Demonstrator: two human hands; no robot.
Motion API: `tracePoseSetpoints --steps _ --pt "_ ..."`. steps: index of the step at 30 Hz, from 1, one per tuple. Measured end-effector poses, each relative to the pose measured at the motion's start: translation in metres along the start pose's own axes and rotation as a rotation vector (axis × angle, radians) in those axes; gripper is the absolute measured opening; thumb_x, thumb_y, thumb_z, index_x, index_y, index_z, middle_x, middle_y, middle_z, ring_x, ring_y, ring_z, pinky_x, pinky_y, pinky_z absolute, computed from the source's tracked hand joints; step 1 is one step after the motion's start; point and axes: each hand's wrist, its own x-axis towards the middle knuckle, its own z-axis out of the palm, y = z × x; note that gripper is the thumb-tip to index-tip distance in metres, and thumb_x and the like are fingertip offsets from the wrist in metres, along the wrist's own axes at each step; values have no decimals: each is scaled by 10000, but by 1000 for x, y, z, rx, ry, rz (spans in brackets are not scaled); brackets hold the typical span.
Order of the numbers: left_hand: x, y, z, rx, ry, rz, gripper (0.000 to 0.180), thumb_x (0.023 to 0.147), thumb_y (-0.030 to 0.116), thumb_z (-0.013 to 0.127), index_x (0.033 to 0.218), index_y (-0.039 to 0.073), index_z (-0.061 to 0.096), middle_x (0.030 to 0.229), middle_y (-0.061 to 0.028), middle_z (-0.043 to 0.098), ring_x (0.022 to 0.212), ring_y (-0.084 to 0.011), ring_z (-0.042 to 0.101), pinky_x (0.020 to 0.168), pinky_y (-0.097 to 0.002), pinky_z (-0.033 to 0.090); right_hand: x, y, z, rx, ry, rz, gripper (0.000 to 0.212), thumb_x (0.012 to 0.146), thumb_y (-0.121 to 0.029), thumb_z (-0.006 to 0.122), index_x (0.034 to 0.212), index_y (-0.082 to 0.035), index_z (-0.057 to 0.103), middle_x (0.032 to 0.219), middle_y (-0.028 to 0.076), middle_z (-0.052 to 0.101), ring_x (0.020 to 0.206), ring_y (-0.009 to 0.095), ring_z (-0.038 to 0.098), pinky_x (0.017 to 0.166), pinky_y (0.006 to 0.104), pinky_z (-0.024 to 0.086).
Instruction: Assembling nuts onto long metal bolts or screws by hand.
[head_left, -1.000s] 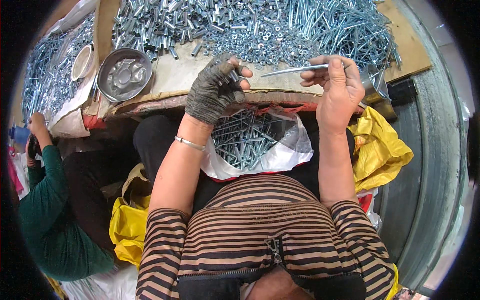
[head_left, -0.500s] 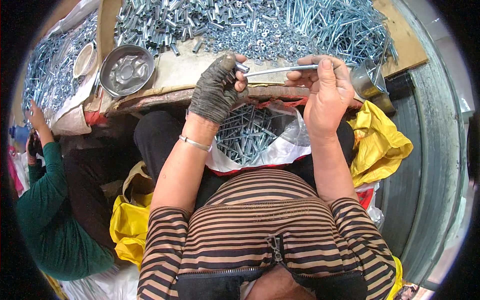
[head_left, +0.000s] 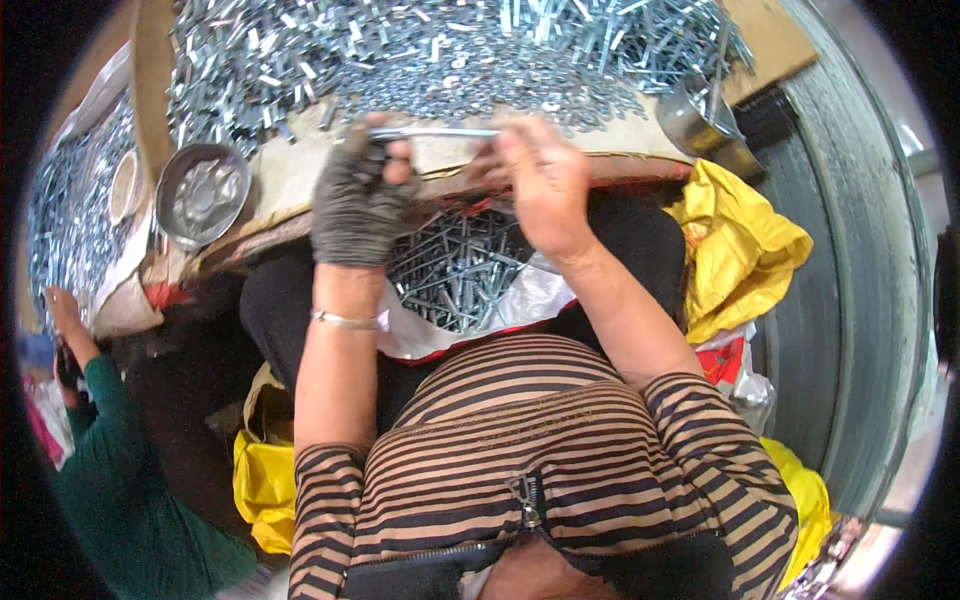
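Note:
My left hand (head_left: 357,195), in a grey fingerless glove, pinches one end of a long silver bolt (head_left: 432,132) held level above the table's front edge. My right hand (head_left: 540,180), bare, has its fingers closed around the bolt's other end; it looks blurred. Below both hands, a white bag on my lap (head_left: 540,300) holds a heap of long bolts (head_left: 455,270). Beyond the hands, loose bolts, nuts and washers (head_left: 450,50) cover the table.
A round metal bowl (head_left: 200,195) sits at the table's left; a metal cup (head_left: 695,115) stands at the right. Yellow bags (head_left: 745,250) lie beside my right leg. Another person in a green sleeve (head_left: 115,480) works at my left. A grey wall (head_left: 850,280) runs along the right.
Both hands have stayed joined on the bolt; the right hand has closed in along it toward the left hand. The view has tilted, so the table sits higher in frame.

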Motion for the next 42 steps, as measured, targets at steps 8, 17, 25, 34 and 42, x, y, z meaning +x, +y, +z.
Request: tracePoseSetpoints --steps 8,17,25,34,42 --pt "2 -17 -15 170 -79 -321 197 867 219 610 979 58 585 753 -15 559 520 -79 465 464 -184 398 10 9 15 213 -343 393 245 820 -210 688 664 -58 575 600 27 618 456 50 475 411 186 344" --pt "3 -25 13 413 -74 -112 261 852 226 624 1029 62 524 666 -108 585 407 -105 440 374 -207 346 49 55 -87 -926 40 1 215 866 -206 560 959 -36 653 749 144 654 672 267 631 627 334 486" --pt "9 -18 7 542 -101 -34 287 871 326 606 1028 95 539 686 -55 524 427 -54 339 394 -165 253 70 67 -93 -1202 -86 142 234 826 -259 552 884 -68 674 839 172 657 798 362 624 707 434 485" --pt "11 -8 6 615 -36 -17 309 873 382 600 981 97 547 652 -26 502 426 -45 326 387 -166 231 78 82 -71 -1387 68 134 263 781 -291 652 798 -29 629 808 192 646 793 369 624 698 464 481" --pt "12 1 11 908 2 -24 244 853 299 602 836 57 572 584 -9 511 414 -47 378 385 -191 245 69 68 -63 -1347 -211 50 192 826 -206 594 896 -37 534 913 183 603 816 393 601 703 487 470"
